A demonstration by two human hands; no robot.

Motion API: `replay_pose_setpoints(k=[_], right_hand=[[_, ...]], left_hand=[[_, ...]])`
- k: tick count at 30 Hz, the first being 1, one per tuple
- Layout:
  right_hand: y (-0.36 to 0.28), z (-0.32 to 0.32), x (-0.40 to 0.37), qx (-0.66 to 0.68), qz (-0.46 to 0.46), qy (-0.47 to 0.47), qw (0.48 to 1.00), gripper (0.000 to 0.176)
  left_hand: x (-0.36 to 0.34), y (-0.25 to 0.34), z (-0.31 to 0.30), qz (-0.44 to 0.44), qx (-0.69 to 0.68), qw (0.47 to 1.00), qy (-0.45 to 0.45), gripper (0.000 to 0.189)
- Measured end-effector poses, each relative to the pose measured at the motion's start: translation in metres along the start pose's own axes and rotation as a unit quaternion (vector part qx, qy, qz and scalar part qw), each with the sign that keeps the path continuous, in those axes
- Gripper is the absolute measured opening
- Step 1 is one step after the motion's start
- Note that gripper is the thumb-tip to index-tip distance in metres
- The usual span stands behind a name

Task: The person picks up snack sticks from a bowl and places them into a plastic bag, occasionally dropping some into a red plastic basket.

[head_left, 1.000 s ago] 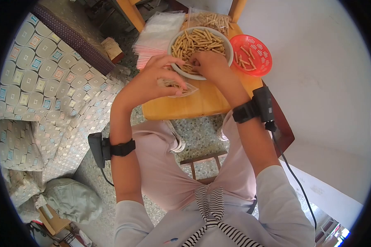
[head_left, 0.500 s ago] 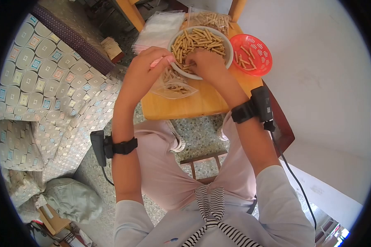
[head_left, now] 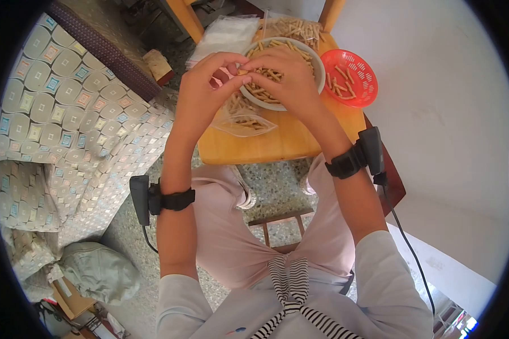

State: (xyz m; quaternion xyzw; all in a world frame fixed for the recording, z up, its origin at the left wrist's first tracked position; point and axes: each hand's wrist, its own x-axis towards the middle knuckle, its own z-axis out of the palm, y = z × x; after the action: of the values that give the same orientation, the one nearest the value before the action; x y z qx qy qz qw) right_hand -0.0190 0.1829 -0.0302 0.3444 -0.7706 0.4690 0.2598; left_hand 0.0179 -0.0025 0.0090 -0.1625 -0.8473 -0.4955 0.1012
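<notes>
A pale round bowl (head_left: 320, 85) full of short tan sticks (head_left: 266, 93) stands on the wooden chair seat. At its left rim my left hand (head_left: 212, 85) and my right hand (head_left: 285, 76) meet fingertip to fingertip. Both pinch a small tan stick (head_left: 242, 72), mostly covered by the fingers. Below my left hand lies an open clear bag (head_left: 246, 124) with some sticks in it. Right of the bowl sits a red plastic basket (head_left: 367, 85) holding several sticks.
Behind the bowl are a stack of clear bags (head_left: 223, 37) and a filled bag of sticks (head_left: 294, 28). The wooden chair (head_left: 254, 150) stands before my knees. A patterned cloth (head_left: 79, 113) covers furniture at left; a white wall (head_left: 435, 101) rises at right.
My right hand has risen out of the sticks in the bowl and moved left to meet my left hand. A small stick now shows between their fingertips. The view has shifted slightly.
</notes>
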Motion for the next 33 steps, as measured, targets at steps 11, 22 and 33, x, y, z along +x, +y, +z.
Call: replay_pose_setpoints(k=[11,22,33], right_hand=[[-0.010,-0.003,0.000,0.132,0.065,0.016,0.989,0.018],[-0.016,-0.016,0.000,0.237,0.209,-0.011,0.949,0.021],[-0.025,-0.018,0.003,0.214,0.154,0.010,0.965,0.020]], left_hand=[[-0.002,0.011,0.003,0.083,-0.022,0.995,0.052,0.015],[-0.001,0.005,-0.007,-0.020,-0.009,0.999,0.046,0.016],[0.000,0.006,0.009,-0.011,0.000,1.000,-0.013,0.019]])
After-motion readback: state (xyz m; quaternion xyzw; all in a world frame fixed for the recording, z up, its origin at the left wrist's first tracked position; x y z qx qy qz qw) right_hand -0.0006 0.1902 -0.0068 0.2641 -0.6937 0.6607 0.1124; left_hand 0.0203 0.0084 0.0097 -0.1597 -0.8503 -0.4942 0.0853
